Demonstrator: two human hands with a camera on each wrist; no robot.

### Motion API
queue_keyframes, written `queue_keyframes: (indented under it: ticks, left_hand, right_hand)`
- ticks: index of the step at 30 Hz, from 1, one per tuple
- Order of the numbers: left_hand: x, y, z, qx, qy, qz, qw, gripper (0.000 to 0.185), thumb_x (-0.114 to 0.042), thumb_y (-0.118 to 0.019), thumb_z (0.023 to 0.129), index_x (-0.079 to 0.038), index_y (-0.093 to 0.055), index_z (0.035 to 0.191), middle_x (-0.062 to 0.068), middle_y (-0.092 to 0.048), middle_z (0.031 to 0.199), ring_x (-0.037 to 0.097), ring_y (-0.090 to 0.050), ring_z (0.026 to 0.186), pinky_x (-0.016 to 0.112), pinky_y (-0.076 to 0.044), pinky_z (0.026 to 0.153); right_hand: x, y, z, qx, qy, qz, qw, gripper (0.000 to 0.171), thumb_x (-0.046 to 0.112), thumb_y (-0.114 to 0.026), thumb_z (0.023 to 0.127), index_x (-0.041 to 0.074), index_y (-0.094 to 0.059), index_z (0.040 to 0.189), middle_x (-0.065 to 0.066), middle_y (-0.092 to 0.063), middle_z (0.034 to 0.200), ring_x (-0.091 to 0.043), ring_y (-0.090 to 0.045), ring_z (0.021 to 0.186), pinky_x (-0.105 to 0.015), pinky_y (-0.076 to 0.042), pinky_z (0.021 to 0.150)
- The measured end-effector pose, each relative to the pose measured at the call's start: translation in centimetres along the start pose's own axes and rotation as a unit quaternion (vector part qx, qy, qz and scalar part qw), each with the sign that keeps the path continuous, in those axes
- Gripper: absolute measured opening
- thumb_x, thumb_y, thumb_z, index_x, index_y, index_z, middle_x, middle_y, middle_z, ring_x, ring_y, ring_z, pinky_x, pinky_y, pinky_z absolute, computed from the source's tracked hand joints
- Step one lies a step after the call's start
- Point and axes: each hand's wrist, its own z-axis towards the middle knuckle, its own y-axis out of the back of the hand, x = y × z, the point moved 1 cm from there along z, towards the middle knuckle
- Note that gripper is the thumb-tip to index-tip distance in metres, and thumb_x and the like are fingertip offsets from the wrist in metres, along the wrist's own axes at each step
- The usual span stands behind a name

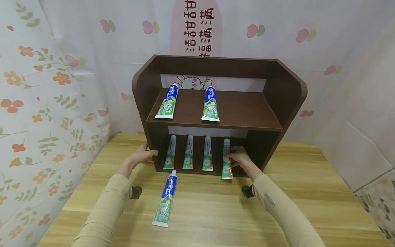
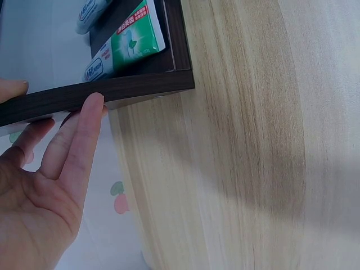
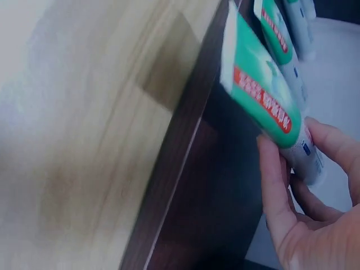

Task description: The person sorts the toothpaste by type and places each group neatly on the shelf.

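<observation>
A dark brown two-tier shelf point(image 1: 243, 108) stands on the wooden table. My left hand point(image 1: 142, 155) grips its left side panel point(image 2: 147, 85), thumb on one face and fingers on the other. Between the thumb and fingers of my right hand point(image 1: 242, 156) is a green and white toothpaste tube point(image 3: 264, 84), cap toward the back. Its flat end sticks out past the lower tier's front edge, tilted over the board in the right wrist view. Left of it on that tier lie three similar tubes, the nearest being a green toothpaste tube point(image 1: 207, 154).
On the upper tier rest two blue and green toothpaste tubes point(image 1: 169, 102), spaced apart. Another blue and green tube point(image 1: 166, 200) lies on the table point(image 1: 203, 212) in front of the shelf. A patterned curtain point(image 1: 117, 68) hangs behind and at the left.
</observation>
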Motion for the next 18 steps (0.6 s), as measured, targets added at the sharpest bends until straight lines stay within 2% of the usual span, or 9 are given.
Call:
queue_keyframes:
  ticks: [5,8,10,12,13,14,17,18]
  left_hand:
    - [-0.1,0.0,-0.1,0.0,-0.004,0.001,1.0,0.073,-0.021,-0.045,0.089,0.009,-0.005,0.142,0.036,-0.023,0.139,0.048,-0.044,0.117,0.044,-0.051,0.09]
    - [-0.1,0.0,0.0,-0.001,-0.006,-0.002,1.0,0.072,-0.02,-0.045,0.089,0.007,-0.006,0.142,0.035,-0.023,0.139,0.048,-0.044,0.117,0.044,-0.051,0.089]
    - [0.0,0.1,0.0,-0.001,-0.006,-0.002,1.0,0.072,-0.021,-0.046,0.088,0.007,-0.007,0.142,0.035,-0.024,0.139,0.048,-0.044,0.117,0.044,-0.052,0.089]
    - [0.0,0.1,0.0,-0.003,-0.005,-0.002,1.0,0.073,-0.021,-0.046,0.088,0.008,-0.006,0.142,0.036,-0.024,0.139,0.048,-0.044,0.117,0.044,-0.051,0.089]
    - [0.1,0.1,0.1,-0.003,-0.005,-0.003,1.0,0.073,-0.021,-0.046,0.088,0.008,-0.007,0.142,0.036,-0.024,0.139,0.048,-0.044,0.117,0.044,-0.051,0.09]
    - [0.2,0.1,0.1,-0.004,-0.003,-0.002,1.0,0.073,-0.021,-0.046,0.088,0.008,-0.007,0.141,0.036,-0.025,0.139,0.047,-0.045,0.117,0.044,-0.051,0.089]
    - [0.2,0.0,0.1,-0.008,-0.002,-0.004,1.0,0.072,-0.021,-0.046,0.088,0.009,-0.007,0.141,0.035,-0.026,0.138,0.047,-0.046,0.116,0.044,-0.051,0.089]
    - [0.3,0.0,0.2,-0.01,-0.001,-0.005,0.9999,0.072,-0.02,-0.046,0.088,0.009,-0.008,0.141,0.035,-0.027,0.138,0.046,-0.046,0.116,0.044,-0.051,0.089]
  right_hand:
    - [-0.2,0.5,1.0,-0.017,-0.007,-0.012,1.0,0.059,0.006,-0.062,0.081,-0.01,-0.037,0.132,-0.026,-0.049,0.113,-0.034,-0.056,0.095,-0.045,-0.057,0.071]
    - [-1.0,0.9,2.7,-0.015,-0.018,-0.008,1.0,0.062,0.006,-0.064,0.08,-0.008,-0.036,0.133,-0.028,-0.048,0.116,-0.036,-0.055,0.099,-0.05,-0.055,0.075]
    - [-2.8,1.5,5.4,-0.006,-0.005,0.004,1.0,0.067,0.009,-0.069,0.077,-0.006,-0.037,0.133,-0.027,-0.05,0.114,-0.038,-0.056,0.097,-0.051,-0.055,0.071]
    - [-5.4,1.9,9.1,-0.004,0.005,0.009,1.0,0.073,0.015,-0.075,0.071,-0.005,-0.038,0.132,-0.024,-0.052,0.109,-0.036,-0.058,0.089,-0.05,-0.056,0.065]
    - [-5.8,1.9,9.5,0.001,0.012,0.015,1.0,0.074,0.015,-0.076,0.071,-0.004,-0.039,0.132,-0.023,-0.053,0.109,-0.036,-0.058,0.09,-0.05,-0.056,0.065]
    - [-7.5,2.1,11.8,-0.001,0.013,0.016,1.0,0.081,0.02,-0.081,0.065,-0.004,-0.039,0.131,-0.021,-0.054,0.105,-0.033,-0.059,0.084,-0.048,-0.056,0.061]
    - [-9.8,2.1,15.2,-0.009,-0.005,0.003,1.0,0.081,0.022,-0.08,0.067,-0.002,-0.039,0.132,-0.02,-0.054,0.109,-0.033,-0.059,0.089,-0.049,-0.056,0.065]
    - [-10.1,2.0,15.6,-0.013,-0.008,0.002,1.0,0.079,0.022,-0.079,0.067,-0.002,-0.039,0.131,-0.02,-0.054,0.109,-0.034,-0.059,0.09,-0.05,-0.056,0.065]
